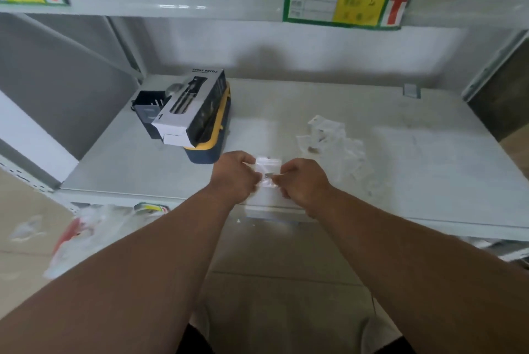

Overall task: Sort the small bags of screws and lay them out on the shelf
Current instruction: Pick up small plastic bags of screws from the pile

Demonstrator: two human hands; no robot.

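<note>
Screw bag (266, 172), contents blurred, is pinched between left hand (236, 175) and right hand (303, 182) fingers.

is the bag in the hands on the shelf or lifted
Lifted: both the left hand and right hand pinch the small bag above the shelf.

Shelf layout, seen from the front edge

A box (190, 107) lies on a case (211, 136) at the shelf's (415, 170) left rear; a pile of small bags (333, 143) lies right of centre, and one bag (265, 172) sits between both hands near the front.
</note>
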